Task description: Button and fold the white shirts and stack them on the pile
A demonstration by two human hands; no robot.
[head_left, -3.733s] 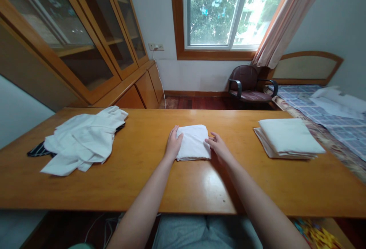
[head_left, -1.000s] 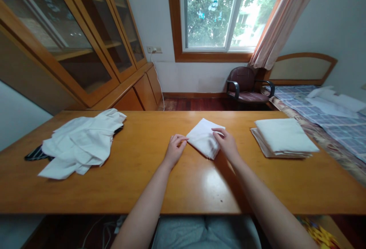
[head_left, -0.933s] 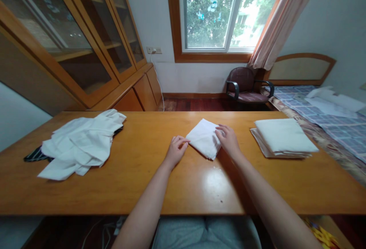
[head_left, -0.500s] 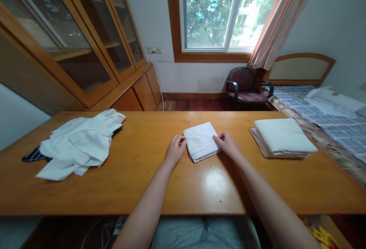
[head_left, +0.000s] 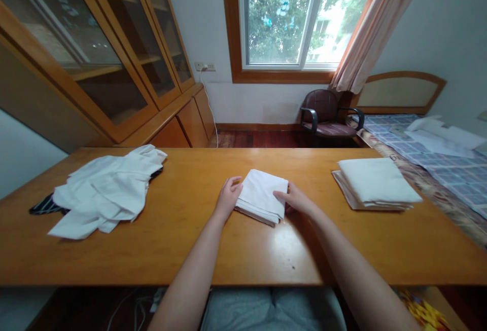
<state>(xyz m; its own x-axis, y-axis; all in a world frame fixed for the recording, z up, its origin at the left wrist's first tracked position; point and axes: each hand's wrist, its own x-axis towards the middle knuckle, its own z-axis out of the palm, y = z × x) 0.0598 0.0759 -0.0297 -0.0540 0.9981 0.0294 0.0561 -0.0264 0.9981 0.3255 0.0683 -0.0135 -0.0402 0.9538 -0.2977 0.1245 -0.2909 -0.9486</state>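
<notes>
A white cloth [head_left: 262, 194], folded into a thick square, lies turned at an angle on the table in front of me. My right hand [head_left: 299, 199] grips its right edge, thumb on top and the other fingers hidden under or behind it. At the cloth's left edge is my left hand [head_left: 227, 199], its fingers loosely apart and the fingertips at or touching the side. To the right sits a stack of folded white cloths [head_left: 380, 181]. A loose heap of crumpled white cloth [head_left: 110, 189] lies on the left, with a dark striped piece [head_left: 47, 206] showing from under it.
The wooden table [head_left: 182, 250] spans the view, its near edge against my lap. Beyond it stand a glass-door cabinet [head_left: 125, 32] at left, an office chair [head_left: 323, 113] under the window, and a bed [head_left: 452, 169] at right.
The folded cloth has turned and shifted slightly left and towards me. Both hands moved with it, and my right thumb now lies further onto its top. The heap and the stack stayed put.
</notes>
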